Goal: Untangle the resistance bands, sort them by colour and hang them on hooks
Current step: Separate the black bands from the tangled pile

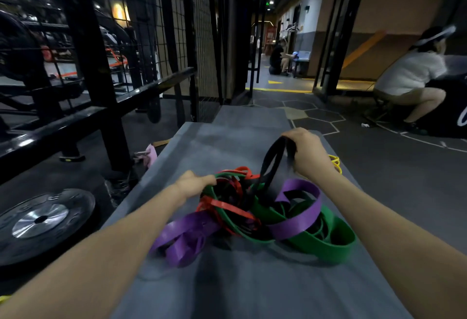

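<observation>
A tangled heap of resistance bands lies on a grey mat [227, 147]: purple bands [184, 235], green bands [326, 243], red bands [227, 207] and a black band [271, 164]. My right hand [307, 152] is shut on the top of the black band, which rises as a loop above the heap. My left hand [194, 183] rests on the heap's far left side, its fingers closed around the green and red bands there. A yellow band [336, 163] lies apart on the mat's right edge, partly hidden by my right wrist.
A black steel rack [96, 91] and wire mesh wall [177, 28] stand to the left. A weight plate [43, 220] lies on the floor at left. One person squats at right [409, 83]; another sits far down the corridor [278, 58].
</observation>
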`<state>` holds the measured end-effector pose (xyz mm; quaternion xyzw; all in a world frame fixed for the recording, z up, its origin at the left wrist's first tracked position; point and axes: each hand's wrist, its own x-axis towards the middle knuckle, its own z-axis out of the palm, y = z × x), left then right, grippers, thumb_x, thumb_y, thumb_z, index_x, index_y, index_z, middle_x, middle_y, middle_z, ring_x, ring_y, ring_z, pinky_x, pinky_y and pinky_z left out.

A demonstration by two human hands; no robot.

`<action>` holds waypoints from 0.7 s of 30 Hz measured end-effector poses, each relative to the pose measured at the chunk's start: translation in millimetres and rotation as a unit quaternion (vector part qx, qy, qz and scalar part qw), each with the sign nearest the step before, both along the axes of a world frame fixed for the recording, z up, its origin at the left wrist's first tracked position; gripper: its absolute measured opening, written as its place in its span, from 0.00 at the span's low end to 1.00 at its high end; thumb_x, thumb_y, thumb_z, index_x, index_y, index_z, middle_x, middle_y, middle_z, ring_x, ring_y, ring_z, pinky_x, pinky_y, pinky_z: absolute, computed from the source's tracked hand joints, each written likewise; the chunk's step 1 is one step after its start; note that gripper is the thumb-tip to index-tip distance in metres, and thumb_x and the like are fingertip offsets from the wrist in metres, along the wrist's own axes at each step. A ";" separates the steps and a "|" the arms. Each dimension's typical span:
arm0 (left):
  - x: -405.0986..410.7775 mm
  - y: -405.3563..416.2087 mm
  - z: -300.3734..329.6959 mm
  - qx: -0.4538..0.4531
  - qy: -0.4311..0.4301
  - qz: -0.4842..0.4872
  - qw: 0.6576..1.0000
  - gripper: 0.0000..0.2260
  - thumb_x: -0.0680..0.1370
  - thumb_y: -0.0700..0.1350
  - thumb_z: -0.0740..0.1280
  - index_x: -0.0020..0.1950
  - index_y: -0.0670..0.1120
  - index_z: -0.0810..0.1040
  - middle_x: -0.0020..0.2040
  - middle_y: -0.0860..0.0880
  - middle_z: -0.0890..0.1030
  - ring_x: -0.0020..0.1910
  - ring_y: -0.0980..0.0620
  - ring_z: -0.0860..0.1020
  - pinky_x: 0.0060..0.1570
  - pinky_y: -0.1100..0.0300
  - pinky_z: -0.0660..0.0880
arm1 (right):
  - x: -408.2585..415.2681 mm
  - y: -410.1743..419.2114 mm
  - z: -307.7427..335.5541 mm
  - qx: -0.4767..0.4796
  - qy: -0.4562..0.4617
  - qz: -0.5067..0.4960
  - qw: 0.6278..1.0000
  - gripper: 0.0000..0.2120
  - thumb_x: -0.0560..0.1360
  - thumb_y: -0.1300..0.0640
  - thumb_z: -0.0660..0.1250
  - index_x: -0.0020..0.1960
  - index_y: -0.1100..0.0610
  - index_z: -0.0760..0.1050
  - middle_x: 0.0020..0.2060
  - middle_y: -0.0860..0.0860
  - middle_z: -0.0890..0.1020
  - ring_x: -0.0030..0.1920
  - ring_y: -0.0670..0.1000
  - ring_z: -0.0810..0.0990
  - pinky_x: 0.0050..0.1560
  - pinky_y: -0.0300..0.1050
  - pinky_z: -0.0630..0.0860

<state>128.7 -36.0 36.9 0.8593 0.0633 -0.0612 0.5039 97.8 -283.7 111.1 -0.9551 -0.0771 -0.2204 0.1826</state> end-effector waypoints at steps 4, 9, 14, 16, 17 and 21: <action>-10.2 9.2 9.0 -0.096 0.020 -0.042 0.994 0.10 0.71 0.41 0.71 0.33 0.46 0.72 0.26 0.52 0.73 0.29 0.57 0.71 0.35 0.65 0.67 | -2.3 6.9 -6.8 -0.010 0.013 -0.082 0.997 0.11 0.69 0.75 0.56 0.42 0.60 0.68 0.46 0.60 0.72 0.47 0.64 0.75 0.41 0.48 0.68; -12.4 10.0 2.6 -0.186 0.046 -0.054 0.980 0.08 0.71 0.35 0.70 0.44 0.44 0.74 0.40 0.47 0.80 0.39 0.55 0.77 0.42 0.65 0.72 | -7.0 17.8 -19.9 -0.093 0.028 -0.155 0.983 0.08 0.75 0.69 0.55 0.52 0.63 0.69 0.47 0.60 0.68 0.41 0.64 0.77 0.34 0.50 0.65; -14.5 11.4 -0.7 -0.263 0.055 -0.065 0.961 0.10 0.71 0.34 0.70 0.49 0.41 0.75 0.39 0.46 0.82 0.35 0.53 0.80 0.39 0.64 0.77 | -4.0 26.5 -19.4 -0.121 0.024 -0.172 0.977 0.06 0.77 0.65 0.58 0.53 0.64 0.70 0.50 0.60 0.70 0.42 0.63 0.78 0.33 0.49 0.65; -15.4 11.0 0.5 -0.286 0.051 -0.072 0.954 0.09 0.71 0.35 0.70 0.49 0.42 0.76 0.37 0.47 0.82 0.34 0.54 0.81 0.37 0.64 0.77 | -3.0 30.7 -16.6 -0.119 0.027 -0.171 0.978 0.06 0.78 0.64 0.58 0.53 0.64 0.71 0.51 0.61 0.70 0.45 0.64 0.78 0.35 0.50 0.65; -16.3 10.0 1.5 -0.296 0.049 -0.076 0.951 0.07 0.71 0.36 0.70 0.47 0.42 0.76 0.36 0.48 0.82 0.33 0.55 0.81 0.37 0.64 0.77 | -2.2 32.3 -15.1 -0.114 0.028 -0.172 0.978 0.07 0.78 0.64 0.58 0.53 0.65 0.71 0.51 0.61 0.71 0.46 0.65 0.78 0.36 0.50 0.66; -20.3 3.2 10.1 -0.351 0.058 -0.067 0.932 0.02 0.74 0.39 0.65 0.43 0.44 0.77 0.35 0.49 0.80 0.33 0.53 0.77 0.40 0.61 0.73 | -1.7 36.5 -9.1 -0.079 0.023 -0.182 0.980 0.07 0.78 0.66 0.57 0.52 0.66 0.72 0.51 0.62 0.71 0.46 0.65 0.77 0.36 0.50 0.67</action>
